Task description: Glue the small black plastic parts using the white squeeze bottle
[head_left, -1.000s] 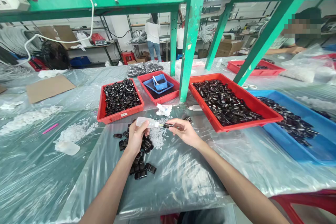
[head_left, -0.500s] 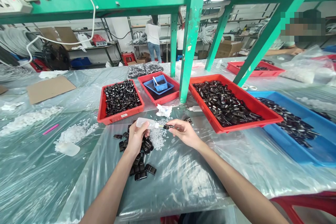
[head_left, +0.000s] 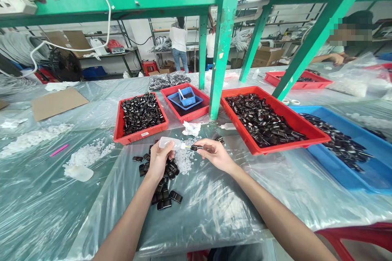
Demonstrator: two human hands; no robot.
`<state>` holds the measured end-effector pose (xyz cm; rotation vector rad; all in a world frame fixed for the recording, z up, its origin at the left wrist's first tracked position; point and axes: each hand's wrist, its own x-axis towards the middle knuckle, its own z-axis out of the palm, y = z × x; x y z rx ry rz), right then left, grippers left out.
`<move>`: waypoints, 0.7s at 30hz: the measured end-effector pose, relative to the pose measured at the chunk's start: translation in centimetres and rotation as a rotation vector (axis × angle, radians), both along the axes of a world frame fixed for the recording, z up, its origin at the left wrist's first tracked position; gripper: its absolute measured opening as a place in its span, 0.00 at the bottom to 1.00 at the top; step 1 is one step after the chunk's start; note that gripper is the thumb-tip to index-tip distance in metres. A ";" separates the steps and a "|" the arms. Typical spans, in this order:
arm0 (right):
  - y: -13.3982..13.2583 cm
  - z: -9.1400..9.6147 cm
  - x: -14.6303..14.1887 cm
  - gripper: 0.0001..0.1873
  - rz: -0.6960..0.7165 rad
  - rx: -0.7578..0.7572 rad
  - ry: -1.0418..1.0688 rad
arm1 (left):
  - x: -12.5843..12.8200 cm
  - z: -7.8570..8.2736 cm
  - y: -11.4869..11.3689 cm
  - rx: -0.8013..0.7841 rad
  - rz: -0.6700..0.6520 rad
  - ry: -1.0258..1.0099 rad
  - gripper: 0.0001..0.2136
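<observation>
My left hand [head_left: 161,158] is closed around a translucent squeeze bottle [head_left: 171,144], held sideways with its thin tip pointing right. Between the fingers of my right hand [head_left: 216,155] is a small black plastic part [head_left: 196,147], close to the bottle's tip; whether they touch I cannot tell. Under and beside my left hand lie several loose black plastic parts [head_left: 164,193] on the plastic sheet. Small white pieces [head_left: 185,161] are heaped on the sheet below the bottle tip, and a crumpled white tissue [head_left: 192,129] lies behind.
Red trays [head_left: 141,135] [head_left: 260,149] and a blue tray [head_left: 376,185] hold black parts. A green post [head_left: 222,49] rises between the trays. Another bottle [head_left: 227,126] lies beside it. A pink stick [head_left: 59,150] and cardboard [head_left: 58,104] are at left. A co-worker's hand [head_left: 337,58] shows far right.
My hands, the bottle and the black part hold nearly the same place. At far right, the co-worker's arms and hands have shifted.
</observation>
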<state>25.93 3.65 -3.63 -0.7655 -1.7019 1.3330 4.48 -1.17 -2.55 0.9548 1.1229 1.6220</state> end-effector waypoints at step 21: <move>0.0 0.2 0.0 0.20 0.008 0.004 0.002 | 0.2 -0.1 0.0 -0.013 0.006 -0.004 0.15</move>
